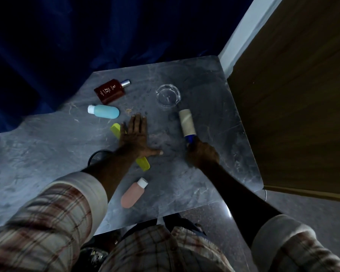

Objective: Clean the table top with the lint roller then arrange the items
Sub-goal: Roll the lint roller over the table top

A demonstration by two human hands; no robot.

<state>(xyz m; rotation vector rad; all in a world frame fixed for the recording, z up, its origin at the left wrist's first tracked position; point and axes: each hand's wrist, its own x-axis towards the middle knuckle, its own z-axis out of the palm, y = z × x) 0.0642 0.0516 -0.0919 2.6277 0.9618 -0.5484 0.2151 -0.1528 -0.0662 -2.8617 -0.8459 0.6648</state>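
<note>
My right hand [202,154] grips the blue handle of the lint roller [187,122], whose pale roll lies on the grey marbled table top [214,91] just below a clear glass dish [168,96]. My left hand [135,137] rests flat with fingers spread, palm down over a yellow-green case [143,164]. A dark red perfume bottle [110,91] and a light blue bottle [104,111] lie at the far left. A pink bottle [133,193] lies near the front edge. Small crumbs [129,110] sit beyond my left fingertips.
A black mesh cup [97,157] stands under my left forearm, partly hidden. Dark blue curtain [86,46] hangs behind the table. A wooden panel [292,95] borders the table's right side. The table's front edge runs just before my body.
</note>
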